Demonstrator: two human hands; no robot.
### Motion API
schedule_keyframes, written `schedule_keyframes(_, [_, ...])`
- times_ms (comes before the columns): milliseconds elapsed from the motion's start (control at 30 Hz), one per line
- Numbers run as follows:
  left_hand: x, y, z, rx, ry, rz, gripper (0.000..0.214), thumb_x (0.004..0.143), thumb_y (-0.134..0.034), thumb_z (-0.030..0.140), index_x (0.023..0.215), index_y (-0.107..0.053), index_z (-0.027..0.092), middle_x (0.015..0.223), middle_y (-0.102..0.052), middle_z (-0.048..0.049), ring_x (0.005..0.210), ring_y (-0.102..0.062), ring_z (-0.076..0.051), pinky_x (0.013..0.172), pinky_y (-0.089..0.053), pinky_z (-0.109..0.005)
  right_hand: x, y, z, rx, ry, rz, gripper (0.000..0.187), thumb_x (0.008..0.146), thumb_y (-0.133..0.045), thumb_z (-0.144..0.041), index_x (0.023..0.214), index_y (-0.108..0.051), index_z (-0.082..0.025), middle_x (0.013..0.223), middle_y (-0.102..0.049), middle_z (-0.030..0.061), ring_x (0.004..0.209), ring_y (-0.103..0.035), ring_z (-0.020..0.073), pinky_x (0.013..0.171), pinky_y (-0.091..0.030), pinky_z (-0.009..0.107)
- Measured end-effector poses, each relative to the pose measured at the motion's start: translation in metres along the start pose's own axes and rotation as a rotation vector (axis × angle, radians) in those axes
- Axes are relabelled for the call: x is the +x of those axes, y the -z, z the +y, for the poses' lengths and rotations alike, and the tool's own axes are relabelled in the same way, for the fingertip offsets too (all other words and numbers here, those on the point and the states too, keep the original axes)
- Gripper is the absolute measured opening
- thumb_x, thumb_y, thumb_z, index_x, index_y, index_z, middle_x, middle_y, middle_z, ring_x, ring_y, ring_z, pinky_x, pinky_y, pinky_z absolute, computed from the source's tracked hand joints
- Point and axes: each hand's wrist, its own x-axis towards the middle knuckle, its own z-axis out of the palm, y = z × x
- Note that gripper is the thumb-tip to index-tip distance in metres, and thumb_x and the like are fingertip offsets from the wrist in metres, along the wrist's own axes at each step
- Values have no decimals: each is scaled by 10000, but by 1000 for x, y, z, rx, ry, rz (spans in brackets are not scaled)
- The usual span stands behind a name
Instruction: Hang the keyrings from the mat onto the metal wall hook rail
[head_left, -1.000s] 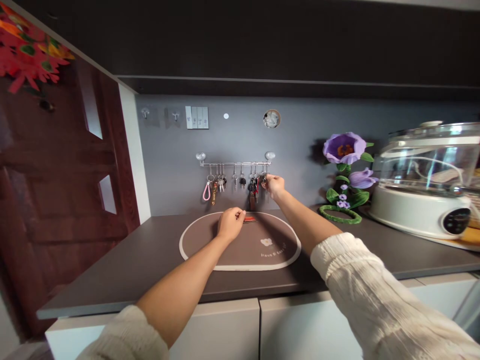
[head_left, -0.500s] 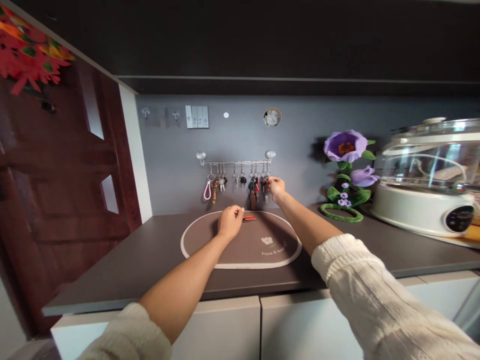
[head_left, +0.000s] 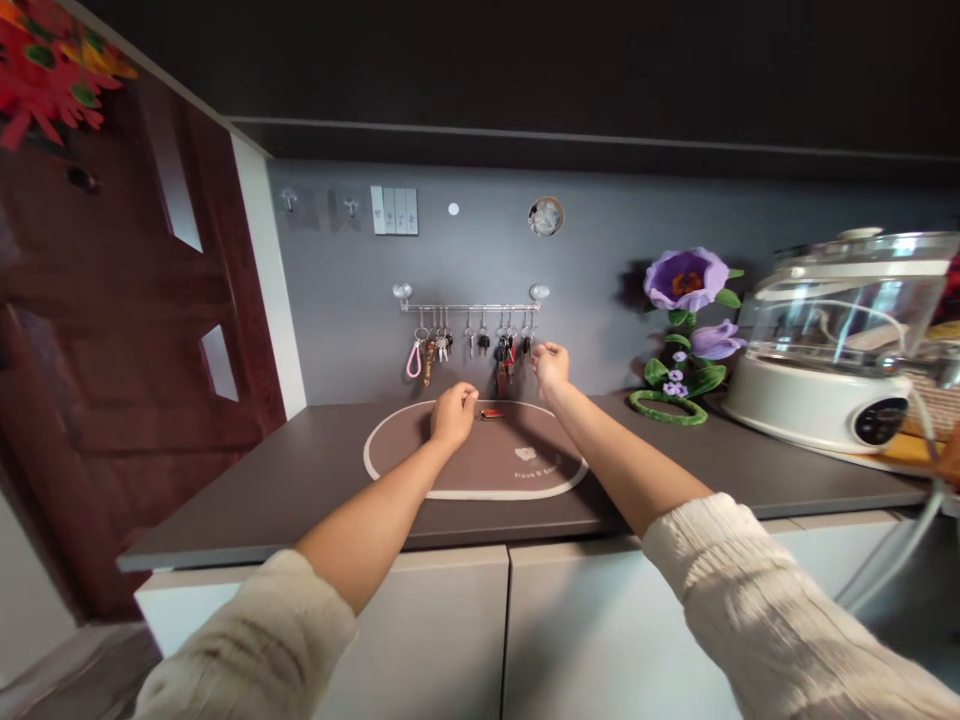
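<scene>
My right hand (head_left: pixel 551 368) is closed in a pinch right beside the rightmost bunch of keys (head_left: pixel 527 345), which hangs from a clear hook rail (head_left: pixel 472 307) on the grey wall. Whatever its fingertips hold is hidden. Low over the brown oval mat (head_left: pixel 405 460), my left hand (head_left: pixel 454 412) has its fingers curled together, their contents not visible. A small red item (head_left: pixel 491 414) lies on the mat just right of it. Along the rail hang several more keys, a pink loop strap (head_left: pixel 414 359), a brown lettered strap (head_left: pixel 428 364) and a dark brown fob (head_left: pixel 502 378).
Purple artificial flowers (head_left: pixel 686 280) on a green ring base stand to the right, beside a white appliance with a clear top (head_left: pixel 795 390). A dark cabinet (head_left: pixel 480 70) overhangs the counter (head_left: pixel 247 490). A reddish-brown door (head_left: pixel 97 330) is at the left.
My right hand has shifted slightly against the rightmost keys, and a light tag below them no longer shows. My left hand stays near the red item. The camera view has shifted a little.
</scene>
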Motion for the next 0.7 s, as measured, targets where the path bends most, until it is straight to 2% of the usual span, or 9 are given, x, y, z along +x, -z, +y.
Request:
schedule_keyframes(33, [0,1,0,4,11,2,156,789,-458,240,832,-595,180,807,-646,-43,743,-568,-136,693,-401,-245,-10,-2,-3,64,-94,48,176,757,-409,-261,927,-417,-218,694,-559,-9,564,-533,100,519,-416,208])
schedule_keyframes(67, [0,1,0,14,17,1,154,787,-465,240,844,-596,181,822,-647,-46,757,-571,-138,706,-405,-248,-20,-3,-7,114,-134,41,166,762,-416,-257,924,-410,-218,697,-563,-9,569,-540,97,522,-419,205])
schedule_keyframes(167, [1,3,-1,45,27,-23,145,778,-482,231,850,-598,181,826,-648,-49,774,-573,-141,721,-413,-252,-49,-5,-12,158,-142,-99,130,754,-466,-244,873,-426,-210,653,-556,-19,556,-538,88,539,-427,202])
schedule_keyframes(267, [1,5,-4,86,22,-43,140,768,-493,221,843,-604,182,812,-642,-45,773,-565,-141,731,-416,-256,-64,-1,-5,88,-86,-268,108,739,-507,-232,831,-468,-190,627,-548,-24,534,-518,76,559,-432,206])
schedule_keyframes(400, [2,5,-8,156,14,-75,134,738,-510,178,818,-618,180,826,-635,-42,787,-552,-138,757,-414,-255,-64,6,14,-309,18,-459,69,719,-537,-211,759,-549,-156,624,-573,-5,537,-504,77,584,-424,210])
schedule_keyframes(533, [2,4,-10,203,17,-123,143,734,-510,182,807,-633,181,841,-635,-42,792,-549,-141,759,-414,-256,-60,9,22,-717,171,-583,84,698,-569,-203,743,-623,-159,715,-640,21,649,-558,111,659,-417,216])
schedule_keyframes(700, [2,2,-12,234,15,-221,170,730,-540,224,858,-643,180,863,-634,-50,795,-552,-149,766,-417,-264,-59,6,23,-872,220,-639,114,682,-581,-165,761,-664,-171,748,-664,15,693,-584,124,679,-412,206])
